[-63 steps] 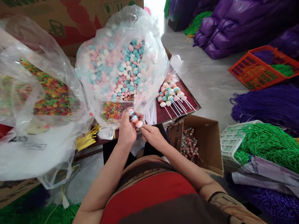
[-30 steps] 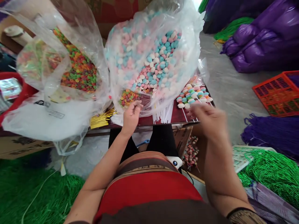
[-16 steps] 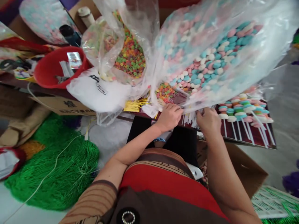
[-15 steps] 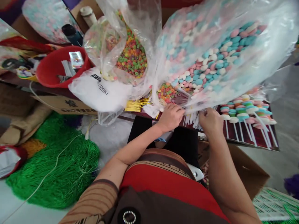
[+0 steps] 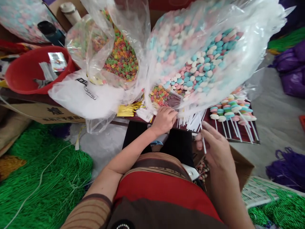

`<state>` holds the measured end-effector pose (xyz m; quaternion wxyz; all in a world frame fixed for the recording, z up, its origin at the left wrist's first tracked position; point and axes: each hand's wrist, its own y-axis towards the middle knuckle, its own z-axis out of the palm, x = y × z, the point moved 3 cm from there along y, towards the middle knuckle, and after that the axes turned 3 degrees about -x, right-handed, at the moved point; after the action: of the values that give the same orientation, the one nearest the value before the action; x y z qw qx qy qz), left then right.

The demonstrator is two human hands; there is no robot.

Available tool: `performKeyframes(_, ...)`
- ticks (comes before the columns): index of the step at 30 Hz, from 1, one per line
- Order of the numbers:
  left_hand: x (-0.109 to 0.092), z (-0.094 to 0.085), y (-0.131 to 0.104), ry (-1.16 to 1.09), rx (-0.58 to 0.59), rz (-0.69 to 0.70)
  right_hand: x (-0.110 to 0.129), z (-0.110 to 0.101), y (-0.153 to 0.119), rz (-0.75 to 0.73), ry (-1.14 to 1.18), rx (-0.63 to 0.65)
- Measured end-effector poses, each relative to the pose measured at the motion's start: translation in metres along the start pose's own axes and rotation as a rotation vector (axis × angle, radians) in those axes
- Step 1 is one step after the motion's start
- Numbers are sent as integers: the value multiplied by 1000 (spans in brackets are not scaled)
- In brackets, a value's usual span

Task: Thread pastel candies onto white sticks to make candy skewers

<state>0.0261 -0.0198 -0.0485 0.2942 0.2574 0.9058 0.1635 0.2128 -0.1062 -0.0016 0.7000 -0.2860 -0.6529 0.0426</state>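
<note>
A thin white stick is pinched between the thumb and fingers of my right hand, near the table's front edge. My left hand rests at the edge beside the small ring candies, its fingers curled; what they hold, if anything, is hidden. Between my hands lie loose white sticks. Beyond them leans a large clear bag of pink, blue and white candies. Finished-looking candy skewers lie to the right. Yellow ties are left of my left hand.
Another clear bag holds coloured ring candies. A red basin stands at the left, near a white plastic bag. Green strands cover the floor at left. An open cardboard box is below the table at right.
My right hand has drawn back toward me from the sticks and now holds one. My left hand stays by the ring candies. The view has shifted to the right.
</note>
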Motion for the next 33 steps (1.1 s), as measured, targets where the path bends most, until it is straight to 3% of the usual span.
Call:
performKeyframes(5, -13, -19, 6, -232, -64, -126, -31, -4, -44, 178, 102, 204)
performKeyframes(11, -22, -20, 10, -1094, 151, -532, -35, 15, -28, 50, 114, 316)
performKeyframes(15, -21, -25, 9, -1406, 78, -703, -27, 19, -15, -46, 136, 287)
performKeyframes(25, -20, -27, 15, -1365, 77, -790, -28, 24, -4, -40, 176, 275)
performKeyframes(30, -20, -25, 18, -1329, 95, -771, -21, 30, 3, -104, 83, 238)
performKeyframes(33, -19, -22, 18, -1332, 147, -737, -15, 35, 6, -85, 104, 281)
